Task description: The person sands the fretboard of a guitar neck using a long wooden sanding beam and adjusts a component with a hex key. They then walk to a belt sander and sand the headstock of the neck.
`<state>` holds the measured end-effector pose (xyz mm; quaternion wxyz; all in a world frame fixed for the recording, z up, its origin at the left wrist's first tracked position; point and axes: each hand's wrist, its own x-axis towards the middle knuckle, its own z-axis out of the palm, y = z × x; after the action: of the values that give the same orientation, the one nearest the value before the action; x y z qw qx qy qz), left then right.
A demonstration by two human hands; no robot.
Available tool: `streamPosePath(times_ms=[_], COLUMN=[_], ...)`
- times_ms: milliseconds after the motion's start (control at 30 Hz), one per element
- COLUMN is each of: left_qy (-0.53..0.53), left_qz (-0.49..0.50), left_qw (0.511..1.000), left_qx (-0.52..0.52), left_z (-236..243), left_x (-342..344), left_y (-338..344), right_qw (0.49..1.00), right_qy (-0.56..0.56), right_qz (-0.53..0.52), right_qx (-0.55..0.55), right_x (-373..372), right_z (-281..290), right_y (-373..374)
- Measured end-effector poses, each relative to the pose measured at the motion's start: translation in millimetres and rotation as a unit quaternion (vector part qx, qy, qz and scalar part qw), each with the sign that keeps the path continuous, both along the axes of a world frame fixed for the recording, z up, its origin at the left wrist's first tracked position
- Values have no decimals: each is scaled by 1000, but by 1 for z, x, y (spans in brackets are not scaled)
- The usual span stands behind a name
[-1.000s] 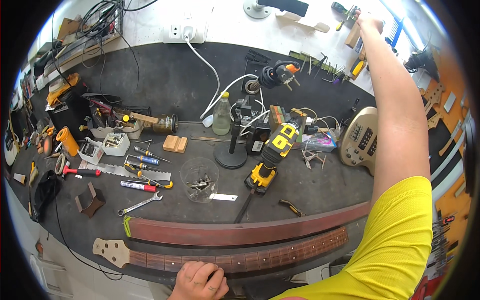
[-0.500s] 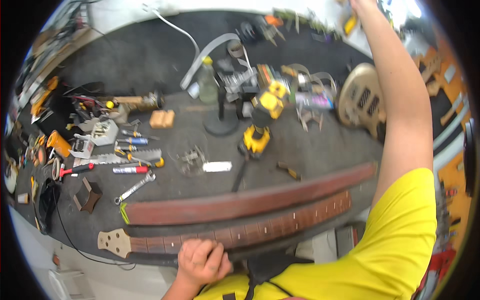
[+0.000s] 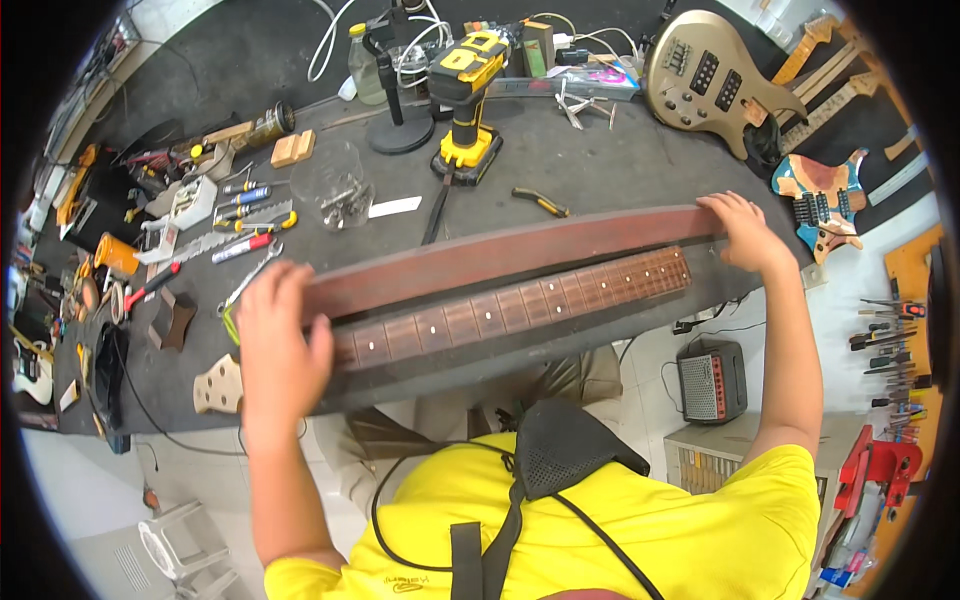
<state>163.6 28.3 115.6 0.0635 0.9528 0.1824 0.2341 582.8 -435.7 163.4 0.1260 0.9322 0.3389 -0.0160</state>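
Here, two bare hands meet one long reddish bar [image 3: 530,242], which lies lengthwise near the bench's front edge. The right hand [image 3: 745,235] has its fingers hooked over the bar's right end, holding it with the thumb on the near side. The left hand [image 3: 283,340] arches across the other end, thumb spread from the fingers; how firmly it grips, I cannot tell. One guitar neck [image 3: 490,313] lies just beside the bar on the near side, its pale headstock [image 3: 218,385] showing left of the left hand.

Beyond the bar stand one yellow-and-black drill [image 3: 468,100] and one bottle [image 3: 366,65]. One pair of pliers [image 3: 540,202], one white strip [image 3: 395,207], one clear tub [image 3: 333,185] of small metal parts, one wooden block [image 3: 293,148] and one red marker [image 3: 240,249] lie around. Two guitar bodies sit at the right: one gold [image 3: 705,80], with two black pickups, and one blue and wood-toned [image 3: 820,205].
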Motion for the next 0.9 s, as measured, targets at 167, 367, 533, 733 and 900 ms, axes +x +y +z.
streamPosePath(times_ms=[167, 367, 533, 733, 900], left_qy=[180, 58, 82, 81, 21], left_qz=[-18, -35, -33, -56, -98], left_qw=[978, 996, 990, 989, 993], left_qx=[-99, -60, -110, -108, -56], left_z=[4, 52, 60, 14, 3], left_x=[12, -18, -87, -112, -114], left_y=[55, 46, 33, 51, 59], right_qw=[990, 972, 951, 956, 932], right_qy=[-10, -61, 29, 95, 75], right_qz=[72, 133, 116, 136, 105], right_qx=[122, 184, 287, 244, 340], right_x=[23, 25, -37, -49, -32], right_z=[-36, 9, 15, -33, -61], right_y=[-13, -32, -42, -40, -51])
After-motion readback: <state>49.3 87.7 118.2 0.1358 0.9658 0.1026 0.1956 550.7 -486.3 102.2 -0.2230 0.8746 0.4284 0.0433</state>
